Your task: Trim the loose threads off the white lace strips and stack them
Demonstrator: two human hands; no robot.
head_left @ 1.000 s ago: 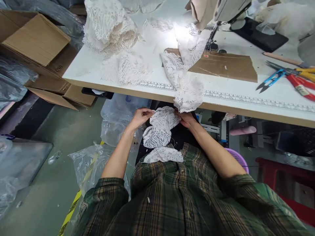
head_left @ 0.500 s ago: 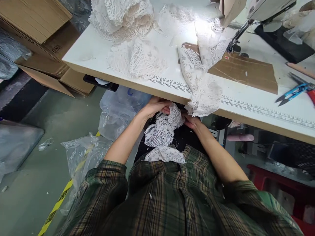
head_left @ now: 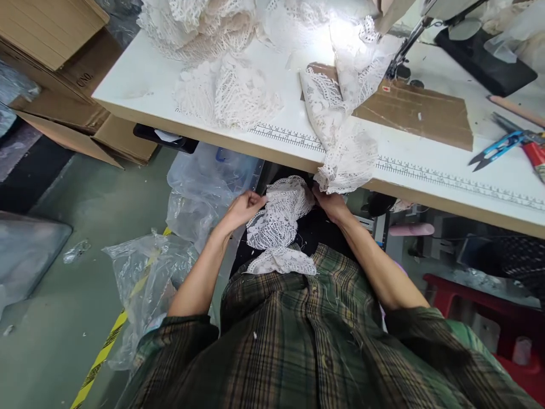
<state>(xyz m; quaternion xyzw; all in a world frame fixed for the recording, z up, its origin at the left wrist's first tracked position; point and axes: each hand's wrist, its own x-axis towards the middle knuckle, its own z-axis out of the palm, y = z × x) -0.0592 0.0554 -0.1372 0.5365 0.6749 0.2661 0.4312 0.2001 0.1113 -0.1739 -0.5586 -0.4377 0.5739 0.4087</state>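
A strip of white lace (head_left: 279,218) lies in folds over my dark-clothed lap, its near end on my plaid shirt. My left hand (head_left: 244,209) is at its left edge, thumb and fingers pinched together on the border. On the other side, my right hand (head_left: 332,203) has its fingers closed at the lace's right edge, just under the table edge; its fingertips are partly hidden. Another lace length (head_left: 351,162) hangs over the table edge above my right hand and runs back toward the sewing machine (head_left: 402,57).
Piled lace (head_left: 200,28) and a folded lace stack (head_left: 238,94) lie on the white table (head_left: 140,85). Blue thread snips (head_left: 496,150) and a cardboard piece (head_left: 426,116) are at the right. Cardboard boxes (head_left: 63,108) and plastic bags (head_left: 157,272) stand on the left.
My left hand has moved left and down, out from beside the table edge, to the lace's left border. My right hand stays at the right edge. The view has shifted slightly.
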